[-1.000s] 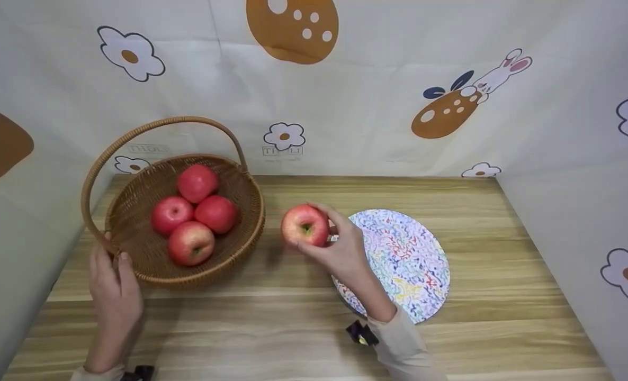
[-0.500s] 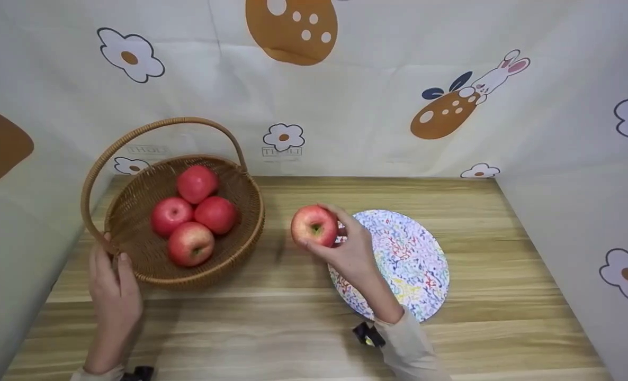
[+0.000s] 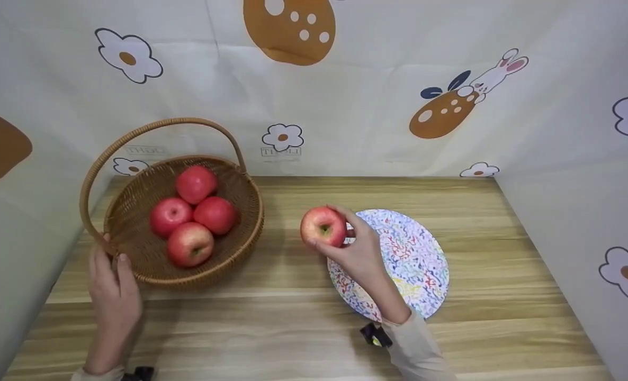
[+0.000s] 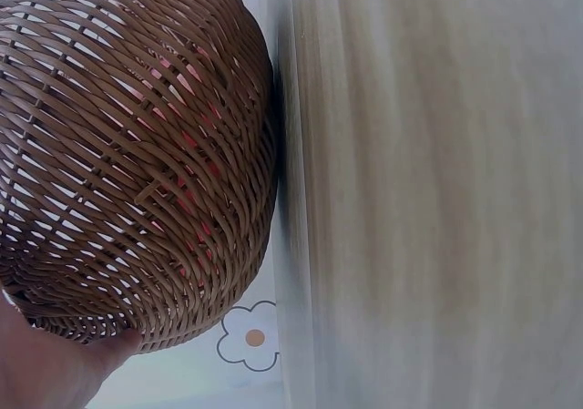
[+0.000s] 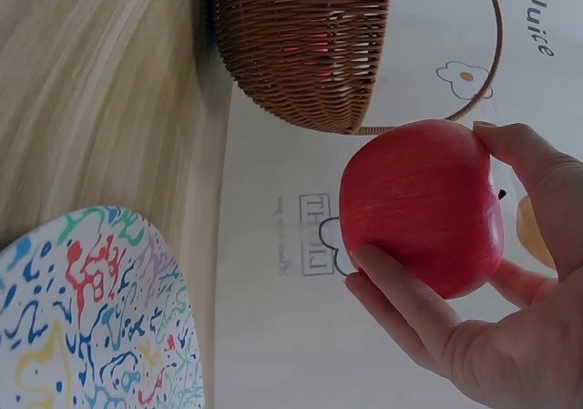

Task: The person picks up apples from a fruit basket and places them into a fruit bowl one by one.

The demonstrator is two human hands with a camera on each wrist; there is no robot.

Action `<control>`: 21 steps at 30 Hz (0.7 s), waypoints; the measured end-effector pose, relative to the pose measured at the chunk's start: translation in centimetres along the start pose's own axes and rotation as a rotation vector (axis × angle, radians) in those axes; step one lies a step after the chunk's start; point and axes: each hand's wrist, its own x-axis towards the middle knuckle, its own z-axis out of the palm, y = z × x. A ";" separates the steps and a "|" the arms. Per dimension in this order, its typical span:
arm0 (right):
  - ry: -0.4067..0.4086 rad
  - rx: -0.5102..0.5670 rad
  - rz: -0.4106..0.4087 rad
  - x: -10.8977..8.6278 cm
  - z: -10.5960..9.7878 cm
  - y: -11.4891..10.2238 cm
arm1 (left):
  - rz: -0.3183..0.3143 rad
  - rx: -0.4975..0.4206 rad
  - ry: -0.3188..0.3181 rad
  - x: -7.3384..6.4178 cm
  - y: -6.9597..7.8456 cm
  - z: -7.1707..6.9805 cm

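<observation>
My right hand (image 3: 357, 254) grips a red apple (image 3: 323, 226) between thumb and fingers, its stem end facing up. In the right wrist view the apple (image 5: 424, 209) is held above the table, fingers on one side and thumb on the other. At the left, a brown wicker basket (image 3: 134, 241) with a tall arched handle stands on the table, several red apples (image 3: 190, 244) inside it. My left hand (image 3: 114, 291) holds the basket's rim at the foot of the handle. Its thumb presses the woven wall in the left wrist view; the other fingertips are hidden there.
A round board (image 3: 414, 264) with a multicoloured squiggle pattern lies on the wooden table (image 3: 504, 296), partly under my right forearm. Patterned cloth walls (image 3: 367, 121) enclose the table at the back and both sides.
My right hand has carried the apple to the right, away from the basket and toward the patterned board. The left hand and the basket have stayed in place.
</observation>
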 end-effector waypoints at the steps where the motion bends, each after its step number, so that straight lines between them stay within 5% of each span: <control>1: 0.000 0.001 -0.001 0.0 -0.1 0.1 | 0.003 -0.002 0.002 0.0 0.0 0.0; 21: 0.024 -0.063 0.016 -0.2 -1.2 0.9 | 0.006 -0.005 0.010 0.0 0.1 0.0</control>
